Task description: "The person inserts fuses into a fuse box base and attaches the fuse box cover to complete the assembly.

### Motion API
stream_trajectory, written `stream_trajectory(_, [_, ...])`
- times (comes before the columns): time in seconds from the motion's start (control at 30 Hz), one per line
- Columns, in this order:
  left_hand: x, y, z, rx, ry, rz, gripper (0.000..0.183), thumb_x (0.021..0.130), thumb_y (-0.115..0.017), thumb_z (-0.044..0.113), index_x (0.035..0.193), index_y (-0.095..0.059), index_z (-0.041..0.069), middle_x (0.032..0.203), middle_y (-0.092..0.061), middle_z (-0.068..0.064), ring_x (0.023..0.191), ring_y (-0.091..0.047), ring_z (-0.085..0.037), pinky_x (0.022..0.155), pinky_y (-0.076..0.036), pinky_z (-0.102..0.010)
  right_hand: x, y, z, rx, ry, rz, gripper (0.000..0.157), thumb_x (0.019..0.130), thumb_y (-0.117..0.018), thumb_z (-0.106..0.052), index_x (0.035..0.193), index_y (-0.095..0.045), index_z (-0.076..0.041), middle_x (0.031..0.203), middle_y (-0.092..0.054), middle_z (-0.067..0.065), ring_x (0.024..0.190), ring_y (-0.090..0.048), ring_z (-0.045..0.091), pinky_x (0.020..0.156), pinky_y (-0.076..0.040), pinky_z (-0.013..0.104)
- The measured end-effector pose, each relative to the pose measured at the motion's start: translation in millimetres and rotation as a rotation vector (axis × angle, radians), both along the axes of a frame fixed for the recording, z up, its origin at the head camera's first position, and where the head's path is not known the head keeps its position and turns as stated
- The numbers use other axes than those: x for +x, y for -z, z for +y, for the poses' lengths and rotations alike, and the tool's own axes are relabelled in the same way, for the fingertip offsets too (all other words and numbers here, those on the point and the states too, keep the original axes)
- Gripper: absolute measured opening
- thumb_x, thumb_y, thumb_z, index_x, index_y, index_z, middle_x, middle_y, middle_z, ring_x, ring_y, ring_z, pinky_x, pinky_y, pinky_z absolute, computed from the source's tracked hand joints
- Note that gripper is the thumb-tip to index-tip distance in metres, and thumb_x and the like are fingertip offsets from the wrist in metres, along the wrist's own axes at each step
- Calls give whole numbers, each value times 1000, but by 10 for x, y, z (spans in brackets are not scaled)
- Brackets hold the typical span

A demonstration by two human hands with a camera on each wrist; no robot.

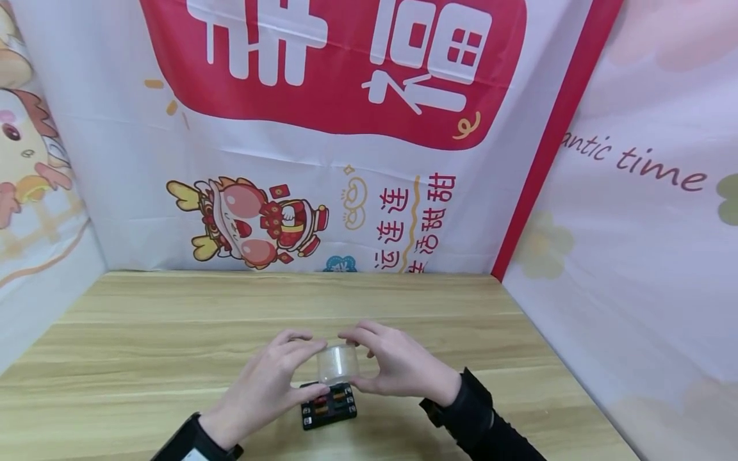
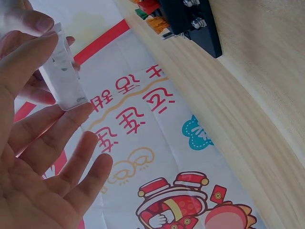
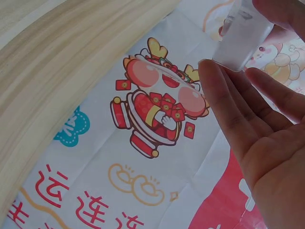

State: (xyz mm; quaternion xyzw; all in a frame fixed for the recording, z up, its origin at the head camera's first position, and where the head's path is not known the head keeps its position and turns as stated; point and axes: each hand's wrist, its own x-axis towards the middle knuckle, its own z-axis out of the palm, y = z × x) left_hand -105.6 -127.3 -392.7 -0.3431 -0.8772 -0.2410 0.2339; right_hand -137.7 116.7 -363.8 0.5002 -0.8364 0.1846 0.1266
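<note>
A clear plastic cover (image 1: 337,365) is held up between the two hands, tilted, just above and behind a black fuse block (image 1: 328,419). My left hand (image 1: 271,378) pinches the cover's left side between thumb and fingers. On the opposite side, my right hand (image 1: 398,365) grips it by thumb and fingertips. Both wrist views show the cover (image 2: 66,78) edge-on, spanned by thumb and fingers. Several coloured fuses and metal screws show on the block (image 2: 202,31), which lies on the table. The cover and left thumb hide part of its far edge.
The wood-grain table (image 1: 173,326) extends around the hands. Printed cloth (image 1: 138,192) hangs behind it, with more cloth panels at the left and right sides. Black bands (image 1: 469,410) circle the wrists.
</note>
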Motion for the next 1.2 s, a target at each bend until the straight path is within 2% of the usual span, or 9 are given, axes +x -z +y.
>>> stream_trajectory(0.2, [19,-54,-24,12,18,-16,55,67,-82,39,113,-67,13,105,-62,3,100,-52,-11,74,-46,-25,5,-2,-16,0,-10,36,56,77,-76,-33,124,-55,-11,113,-55,-3,90,-52,0,72,-41,12])
stream_trajectory(0.33, [37,-63,-45,10,21,-10,53,68,-82,40,112,-68,14,107,-59,1,97,-53,-11,71,-47,-24,13,2,-22,26,16,36,54,78,-74,-38,122,-58,-10,117,-54,-3,93,-53,2,75,-40,13])
stream_trajectory(0.5, [34,-55,-60,-1,41,4,52,70,-80,42,113,-68,15,108,-61,2,102,-53,-13,73,-47,-25,17,16,-20,66,50,3,54,78,-73,-41,121,-61,-11,113,-56,-3,91,-56,4,74,-41,13])
stream_trajectory(0.67, [20,-52,-48,-25,42,0,51,70,-80,42,111,-69,14,105,-64,5,107,-53,-16,76,-47,-28,3,46,-22,69,39,-9,51,79,-73,-40,119,-62,-11,109,-59,-5,89,-55,0,72,-41,12])
stream_trajectory(0.8, [11,-45,-26,-46,32,-6,50,69,-80,42,110,-69,15,101,-65,5,103,-55,-14,74,-47,-28,-12,74,-14,62,25,5,49,78,-74,-40,116,-63,-11,107,-58,-6,87,-53,-2,70,-40,11])
stream_trajectory(0.97, [31,-5,-13,-73,23,-67,49,71,-78,45,109,-69,14,101,-65,4,95,-57,-10,73,-47,-27,-22,119,-6,89,-1,-8,48,77,-75,-39,114,-64,-10,103,-59,-7,83,-53,-2,69,-39,10])
stream_trajectory(1.1, [48,29,-12,-107,25,-125,50,73,-76,46,110,-68,13,103,-65,3,95,-58,-11,74,-47,-29,-27,160,-20,127,-17,-26,46,77,-76,-39,111,-64,-10,100,-59,-7,81,-55,0,68,-37,8])
stream_trajectory(1.2, [43,34,-11,-126,18,-140,51,73,-76,46,110,-69,12,102,-65,3,95,-58,-12,75,-47,-30,-27,174,-36,141,-11,-10,46,76,-76,-38,111,-64,-10,99,-59,-7,81,-56,2,68,-37,8])
